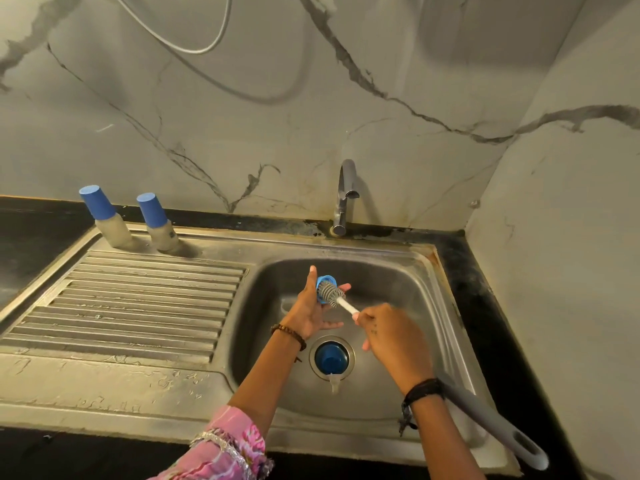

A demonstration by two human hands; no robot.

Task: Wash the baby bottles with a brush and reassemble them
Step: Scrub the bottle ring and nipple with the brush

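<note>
Over the steel sink basin (408,296), my left hand (308,310) holds a blue bottle collar ring (325,285). My right hand (391,336) grips the white handle of a small grey brush (333,295), whose bristle head is pushed into the ring. On the drain lies a blue bottle cap (330,356), with a clear teat (333,382) just in front of it. Two assembled baby bottles with blue caps, one (104,216) to the left of the other (157,223), stand at the back of the drainboard.
A grey faucet (344,195) rises behind the basin, with no water visible. A larger grey brush handle (495,422) lies across the sink's front right corner. The ribbed drainboard (138,303) is to the left. Black counter and marble walls surround the sink.
</note>
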